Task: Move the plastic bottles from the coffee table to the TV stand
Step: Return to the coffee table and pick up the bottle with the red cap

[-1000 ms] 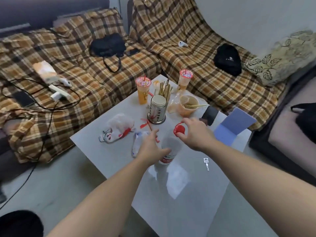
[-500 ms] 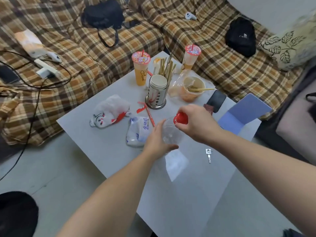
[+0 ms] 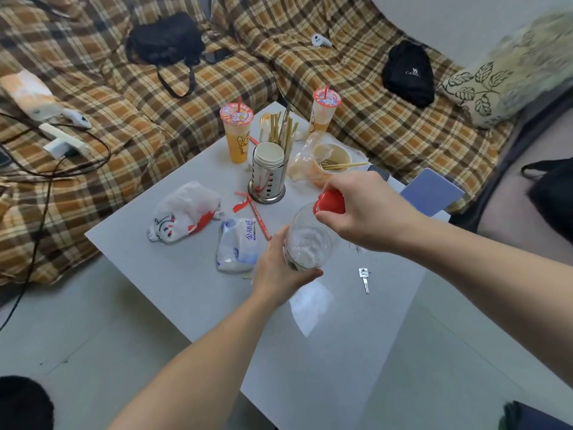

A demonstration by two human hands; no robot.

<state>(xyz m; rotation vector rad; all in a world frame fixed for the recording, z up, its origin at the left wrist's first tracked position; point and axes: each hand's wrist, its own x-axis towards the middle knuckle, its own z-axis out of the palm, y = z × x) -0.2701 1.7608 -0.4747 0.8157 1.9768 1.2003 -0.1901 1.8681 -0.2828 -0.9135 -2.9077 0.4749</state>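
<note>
A clear plastic bottle with a red cap is held over the middle of the white coffee table. My left hand wraps around the bottle's lower body from the left. My right hand grips the red cap from above and from the right. The bottle tilts toward the far side of the table. Its base is hidden behind my left hand, so I cannot tell whether it touches the table.
On the table lie two white plastic bags, a metal chopstick holder, two orange drink cups, a bowl with chopsticks, a key and a blue card. A plaid sofa with black bags wraps the far side.
The bottle has come up off the table and toward me, with my left hand closing round its body and my right hand settling over the cap. The view has shifted closer.
</note>
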